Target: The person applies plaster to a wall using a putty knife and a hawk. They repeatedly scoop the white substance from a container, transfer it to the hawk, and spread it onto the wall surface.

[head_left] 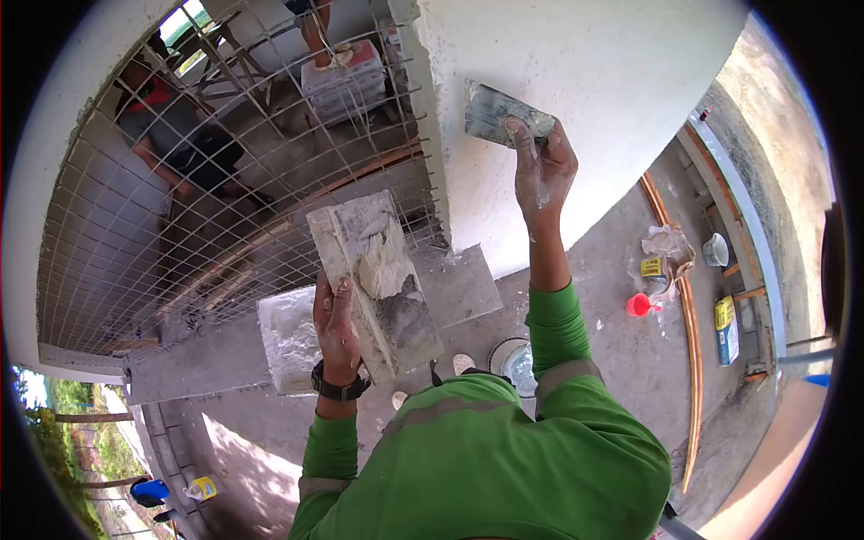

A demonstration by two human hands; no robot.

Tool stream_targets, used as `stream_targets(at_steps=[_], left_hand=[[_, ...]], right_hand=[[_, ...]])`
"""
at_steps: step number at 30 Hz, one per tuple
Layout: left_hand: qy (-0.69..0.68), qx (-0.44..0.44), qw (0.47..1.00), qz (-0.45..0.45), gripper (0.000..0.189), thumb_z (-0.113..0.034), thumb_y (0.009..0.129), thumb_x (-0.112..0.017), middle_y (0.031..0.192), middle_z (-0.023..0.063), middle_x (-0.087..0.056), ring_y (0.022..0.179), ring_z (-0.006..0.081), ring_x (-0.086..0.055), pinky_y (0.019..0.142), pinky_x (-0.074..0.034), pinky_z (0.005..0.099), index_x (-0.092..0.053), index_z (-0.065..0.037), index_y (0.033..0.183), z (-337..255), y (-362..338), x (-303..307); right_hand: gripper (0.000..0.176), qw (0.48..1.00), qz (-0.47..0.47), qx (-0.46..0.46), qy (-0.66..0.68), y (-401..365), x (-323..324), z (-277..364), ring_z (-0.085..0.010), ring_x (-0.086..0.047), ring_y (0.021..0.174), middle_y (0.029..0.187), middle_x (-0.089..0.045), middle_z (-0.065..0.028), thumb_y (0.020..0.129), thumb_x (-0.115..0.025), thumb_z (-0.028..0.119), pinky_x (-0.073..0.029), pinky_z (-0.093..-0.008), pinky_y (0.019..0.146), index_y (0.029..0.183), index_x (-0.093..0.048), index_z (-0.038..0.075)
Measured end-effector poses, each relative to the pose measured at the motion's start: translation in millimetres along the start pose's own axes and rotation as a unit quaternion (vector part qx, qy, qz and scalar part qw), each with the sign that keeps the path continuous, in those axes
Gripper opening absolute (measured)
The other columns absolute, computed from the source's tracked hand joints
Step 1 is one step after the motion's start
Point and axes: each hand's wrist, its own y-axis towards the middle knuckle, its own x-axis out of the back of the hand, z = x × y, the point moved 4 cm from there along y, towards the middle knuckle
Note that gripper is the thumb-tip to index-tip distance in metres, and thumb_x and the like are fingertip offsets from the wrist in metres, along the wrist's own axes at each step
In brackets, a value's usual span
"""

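Note:
My right hand (545, 175), smeared with white paste, grips a wide flat scraper (493, 112). The blade overlaps the white wall (585, 54) near its left corner. In my left hand (338, 328) is a mud-stained mortar board (409, 328) with a raised side, my fingers wrapped round that side. A lump of whitish putty (385, 263) lies on the board. Behind the left wrist, a tray (286, 337) of white material shows in part. A bucket (517, 367) stands on the floor beside my body.
A wire grille (270, 180) fills the opening at left; a person (175, 135) is behind it, with another person's leg (315, 36) further back. Long wooden strips (693, 378), a red cup (639, 305) and a yellow-and-blue bag (726, 330) lie at right.

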Motion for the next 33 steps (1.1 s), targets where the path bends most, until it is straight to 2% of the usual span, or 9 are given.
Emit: stream_targets(at_steps=[4, 7, 11, 15, 19, 23, 27, 31, 33], left_hand=[[0.033, -0.001, 0.999, -0.036, 0.046, -0.024, 0.102, -0.050, 0.131, 0.0119, -0.057, 0.117, 0.0186, -0.054, 0.104, -0.039, 0.0309, -0.047, 0.004, 0.139, 2, -4, 2], [0.028, -0.001, 1.000, -0.004, 0.046, -0.023, 0.103, -0.049, 0.131, 0.0116, -0.057, 0.116, 0.0185, -0.054, 0.103, -0.039, 0.0309, -0.047, 0.004, 0.139, -7, -7, 0], [0.024, -0.001, 1.000, -0.020, 0.045, -0.022, 0.103, -0.048, 0.130, 0.0126, -0.057, 0.115, 0.0188, -0.055, 0.102, -0.040, 0.0309, -0.047, 0.005, 0.139, -8, -12, -3], [0.023, -0.002, 1.000, -0.016, 0.045, -0.021, 0.103, -0.048, 0.128, 0.0137, -0.058, 0.115, 0.0199, -0.055, 0.102, -0.040, 0.0311, -0.046, 0.005, 0.139, -6, -12, -1], [0.048, -0.015, 0.999, -0.013, 0.045, -0.021, 0.103, -0.047, 0.129, 0.0139, -0.058, 0.116, 0.0204, -0.055, 0.102, -0.040, 0.0312, -0.046, 0.006, 0.139, -7, -14, -1], [0.043, -0.003, 0.999, -0.025, 0.044, -0.021, 0.103, -0.047, 0.128, 0.0130, -0.057, 0.116, 0.0194, -0.054, 0.102, -0.040, 0.0313, -0.046, 0.004, 0.139, -8, -17, -4], [0.032, 0.001, 0.999, -0.038, 0.044, -0.021, 0.103, -0.047, 0.129, 0.0141, -0.058, 0.116, 0.0200, -0.055, 0.101, -0.041, 0.0318, -0.048, 0.005, 0.138, -6, -15, -4], [0.007, 0.019, 0.999, -0.038, 0.042, -0.022, 0.104, -0.047, 0.127, 0.0113, -0.058, 0.116, 0.0177, -0.053, 0.102, -0.039, 0.0309, -0.047, 0.003, 0.138, -4, -15, -3], [0.067, -0.002, 0.997, -0.036, 0.044, -0.023, 0.103, -0.048, 0.128, 0.0127, -0.058, 0.116, 0.0186, -0.055, 0.100, -0.041, 0.0305, -0.049, 0.005, 0.137, -5, -15, 0]], right_hand=[[0.016, 0.990, 0.058, 0.096, -0.081, 2, -22, 28, -0.0200, -0.067, 0.077, 0.093, -0.069, -0.0125, 0.090, -0.072, 0.010, -0.052, -0.0283, 0.072, 0.099, -0.066, -0.002], [0.015, 0.983, 0.015, 0.102, -0.152, 18, -19, 16, -0.0239, -0.067, 0.076, 0.094, -0.069, -0.0137, 0.089, -0.072, 0.009, -0.052, -0.0280, 0.071, 0.099, -0.066, -0.001], [0.016, 1.000, 0.017, -0.001, -0.022, 26, 3, 15, -0.0074, -0.058, 0.079, 0.090, -0.071, -0.0063, 0.092, -0.072, 0.010, -0.049, -0.0233, 0.074, 0.101, -0.067, -0.002], [0.018, 0.994, 0.066, 0.038, 0.082, 29, -21, 20, -0.0081, -0.057, 0.078, 0.090, -0.071, -0.0066, 0.091, -0.072, 0.011, -0.048, -0.0231, 0.074, 0.104, -0.068, -0.001], [0.018, 0.990, 0.046, 0.063, -0.120, 40, -33, 19, -0.0125, -0.062, 0.077, 0.089, -0.071, -0.0112, 0.090, -0.073, 0.012, -0.050, -0.0263, 0.071, 0.103, -0.068, 0.001], [0.015, 0.997, -0.032, 0.031, -0.057, 34, -8, 10, -0.0082, -0.055, 0.073, 0.087, -0.071, -0.0045, 0.093, -0.071, 0.013, -0.046, -0.0228, 0.070, 0.099, -0.069, 0.000], [0.015, 0.998, -0.013, -0.022, 0.049, 34, 17, -11, -0.0084, -0.056, 0.079, 0.087, -0.069, -0.0048, 0.093, -0.071, 0.012, -0.047, -0.0224, 0.075, 0.098, -0.067, -0.002], [0.018, 0.996, 0.090, -0.003, 0.023, 14, -10, -9, -0.0092, -0.056, 0.078, 0.087, -0.067, -0.0046, 0.092, -0.072, 0.015, -0.048, -0.0245, 0.073, 0.097, -0.066, -0.001], [0.017, 0.993, 0.060, 0.013, -0.097, 12, -17, -21, -0.0096, -0.055, 0.074, 0.081, -0.065, -0.0056, 0.092, -0.072, 0.014, -0.046, -0.0235, 0.071, 0.095, -0.065, -0.001]])
